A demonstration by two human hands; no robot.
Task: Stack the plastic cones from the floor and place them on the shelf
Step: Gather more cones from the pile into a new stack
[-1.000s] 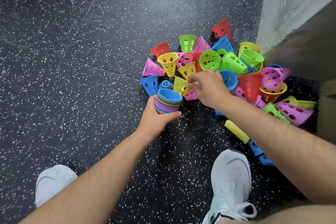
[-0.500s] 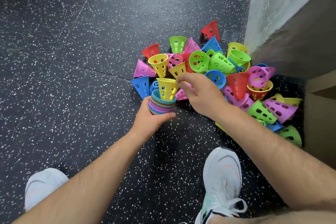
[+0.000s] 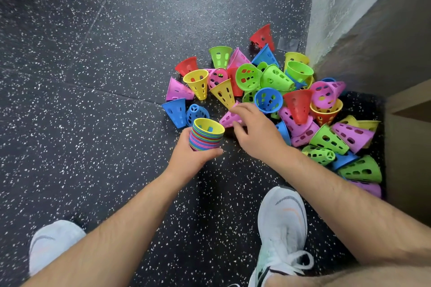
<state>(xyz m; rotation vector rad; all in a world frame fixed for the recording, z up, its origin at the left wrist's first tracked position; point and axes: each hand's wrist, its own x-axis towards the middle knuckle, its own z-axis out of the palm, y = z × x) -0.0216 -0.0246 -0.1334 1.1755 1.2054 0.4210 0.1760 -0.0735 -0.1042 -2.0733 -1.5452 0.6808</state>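
My left hand (image 3: 190, 158) grips a stack of nested cones (image 3: 205, 135) with a yellow cone on top, open end up, held just above the floor. Right beside it, my right hand (image 3: 256, 133) pinches a pink cone (image 3: 227, 120) lying on its side at the near edge of the pile, fingers over it and thumb under it. The pile of loose cones (image 3: 275, 91) in red, yellow, green, blue and pink spreads across the floor towards the wall.
A grey wall (image 3: 345, 2) and a wooden shelf unit (image 3: 408, 123) stand at the right, against the pile. The black speckled floor (image 3: 93, 100) stretches to the left. My two white shoes (image 3: 282, 228) stand below the hands.
The yellow cone has dropped fully into the stack in my left hand. My right hand let go of it and moved right to the pink cone.
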